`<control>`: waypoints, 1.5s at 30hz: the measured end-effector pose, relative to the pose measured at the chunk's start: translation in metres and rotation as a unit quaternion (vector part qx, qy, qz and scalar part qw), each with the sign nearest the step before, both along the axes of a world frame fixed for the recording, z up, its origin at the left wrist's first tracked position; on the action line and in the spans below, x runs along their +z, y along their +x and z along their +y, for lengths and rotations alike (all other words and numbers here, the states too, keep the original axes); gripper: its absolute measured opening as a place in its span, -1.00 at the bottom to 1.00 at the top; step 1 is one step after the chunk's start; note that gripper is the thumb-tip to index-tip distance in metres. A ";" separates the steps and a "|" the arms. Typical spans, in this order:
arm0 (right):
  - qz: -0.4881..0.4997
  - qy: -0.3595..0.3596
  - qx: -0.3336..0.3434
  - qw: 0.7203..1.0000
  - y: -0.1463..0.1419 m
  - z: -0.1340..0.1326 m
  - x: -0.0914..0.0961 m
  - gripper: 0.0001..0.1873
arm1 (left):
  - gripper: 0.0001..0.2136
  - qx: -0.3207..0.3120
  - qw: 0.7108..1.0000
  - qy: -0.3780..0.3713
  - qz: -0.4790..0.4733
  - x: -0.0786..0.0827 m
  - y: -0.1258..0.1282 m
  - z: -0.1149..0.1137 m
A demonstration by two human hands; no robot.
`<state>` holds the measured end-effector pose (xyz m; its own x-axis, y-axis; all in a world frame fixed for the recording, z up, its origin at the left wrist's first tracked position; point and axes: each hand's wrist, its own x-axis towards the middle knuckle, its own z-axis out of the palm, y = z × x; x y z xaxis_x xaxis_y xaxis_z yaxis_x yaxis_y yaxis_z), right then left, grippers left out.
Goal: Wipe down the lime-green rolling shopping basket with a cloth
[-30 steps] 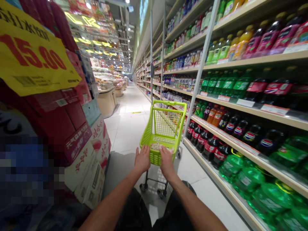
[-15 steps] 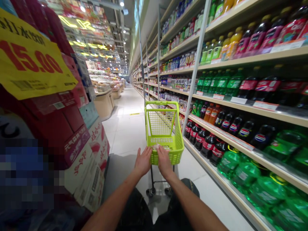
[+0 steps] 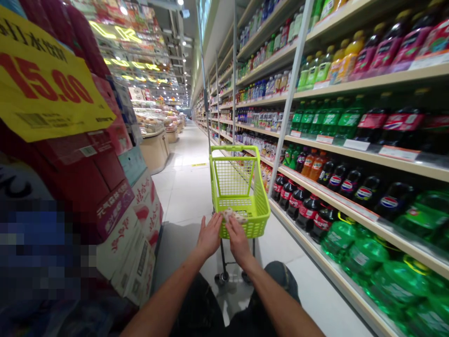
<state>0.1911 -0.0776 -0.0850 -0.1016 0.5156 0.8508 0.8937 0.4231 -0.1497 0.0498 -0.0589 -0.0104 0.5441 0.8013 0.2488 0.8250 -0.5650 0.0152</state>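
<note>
A lime-green shopping cart [image 3: 259, 199] with a latticed basket stands in front of me. My left hand [image 3: 210, 236] lies at the basket's near rim, fingers stretched forward and thumb apart from them. Close beside it, my right hand [image 3: 237, 238] presses a pale, spotted cloth [image 3: 235, 216] against that same rim. The cloth looks like a tissue or wipe and spreads a little over the basket's inner edge. The undersides of my fingers are hidden, so I cannot tell whether my left fingertips also touch the cloth.
Shelves of soft-drink bottles [image 3: 329, 117] line the right side, with large green bottles [image 3: 365, 255] low down. Stacked cartons [image 3: 129, 229] under a yellow price sign [image 3: 52, 84] stand close on the left. A tiled aisle [image 3: 180, 187] runs ahead past a display counter [image 3: 154, 152].
More of the spotted cloth now shows, spread to the right over the rim. My hands stay at nearly the same spot. The view has shifted slightly.
</note>
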 end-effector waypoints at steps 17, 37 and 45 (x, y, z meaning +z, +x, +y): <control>0.004 -0.082 -0.054 0.995 0.059 -0.038 -0.020 -0.65 | -0.36 -0.054 0.997 0.040 0.046 -0.009 0.022 -0.008; 0.131 -0.011 -0.138 0.982 0.104 -0.037 -0.007 -0.53 | -0.29 0.021 1.000 -0.013 -0.019 -0.007 0.016 -0.004; 0.060 -0.069 -0.046 0.995 0.065 -0.041 -0.026 -0.51 | -0.30 0.047 0.999 -0.016 0.002 -0.005 0.002 -0.004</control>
<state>0.2562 -0.1190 -0.1112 0.0500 0.6302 0.7748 0.8996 0.3085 -0.3091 0.0520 -0.0627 -0.0151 0.4669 0.8564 0.2206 0.8746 -0.4840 0.0278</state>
